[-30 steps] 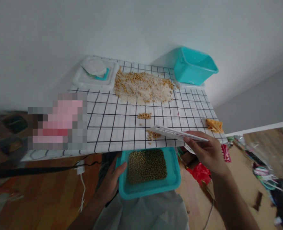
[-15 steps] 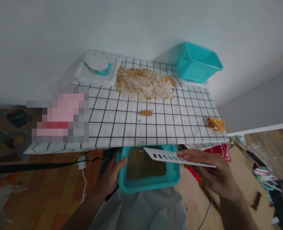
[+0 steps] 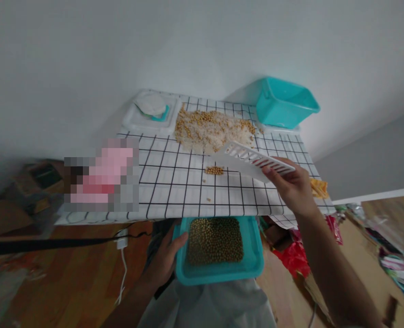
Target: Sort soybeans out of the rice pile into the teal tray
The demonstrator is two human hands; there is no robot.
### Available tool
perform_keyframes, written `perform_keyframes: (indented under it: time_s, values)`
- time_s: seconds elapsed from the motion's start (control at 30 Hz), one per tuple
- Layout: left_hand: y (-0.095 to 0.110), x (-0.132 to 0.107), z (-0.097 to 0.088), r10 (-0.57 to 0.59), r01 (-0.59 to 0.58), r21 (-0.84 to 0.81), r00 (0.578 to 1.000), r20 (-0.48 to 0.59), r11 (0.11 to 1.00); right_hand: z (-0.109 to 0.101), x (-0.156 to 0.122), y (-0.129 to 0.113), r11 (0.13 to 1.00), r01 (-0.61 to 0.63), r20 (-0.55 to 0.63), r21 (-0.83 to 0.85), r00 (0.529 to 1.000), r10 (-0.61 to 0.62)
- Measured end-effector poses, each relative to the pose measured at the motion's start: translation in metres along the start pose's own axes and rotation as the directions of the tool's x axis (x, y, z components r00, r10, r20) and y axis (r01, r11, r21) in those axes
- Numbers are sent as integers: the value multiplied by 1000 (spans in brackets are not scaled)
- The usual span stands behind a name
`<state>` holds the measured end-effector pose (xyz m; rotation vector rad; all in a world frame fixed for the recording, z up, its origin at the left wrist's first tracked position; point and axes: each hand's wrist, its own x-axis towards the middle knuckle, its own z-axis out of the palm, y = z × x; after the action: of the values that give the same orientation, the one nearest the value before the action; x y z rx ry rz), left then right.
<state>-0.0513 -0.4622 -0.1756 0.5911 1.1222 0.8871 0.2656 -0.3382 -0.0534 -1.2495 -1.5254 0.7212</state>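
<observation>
My left hand (image 3: 164, 259) grips the left rim of a teal tray (image 3: 218, 272) filled with soybeans, held below the front edge of the table. My right hand (image 3: 292, 187) is closed on a white slotted scraper (image 3: 248, 157), raised over the checked tablecloth (image 3: 174, 182). The scraper's far end hangs near a pile of rice mixed with soybeans (image 3: 213, 130) at the back of the table. A small cluster of soybeans (image 3: 214, 170) lies just left of the scraper, with a few loose beans nearer the front edge.
A teal tub (image 3: 283, 102) stands at the back right on a white tray. A white tray with a lidded item (image 3: 152, 114) sits at the back left. An orange scrap (image 3: 319, 187) lies at the right edge. Clutter covers the wooden floor on the right.
My right hand has lifted the scraper from over the teal tray back up across the table toward the rice pile. The beans at the front edge are gone. My left hand keeps holding the tray.
</observation>
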Motion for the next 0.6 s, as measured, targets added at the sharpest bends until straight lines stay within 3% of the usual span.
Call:
perform_keyframes:
  time_s: [0.2,0.4,0.6]
  values:
    - [11,-5,3,-17,18,-16,999,40,1000,24,48,21,998,-12,185,63,983,0]
    - [12,-4,5,33,-33,-4,996,85,999,29,50,17,997,-32,252,64,968,15]
    - [6,-1,0,33,-34,14,998,54,999,29,50,21,996,-22,218,87,976,2]
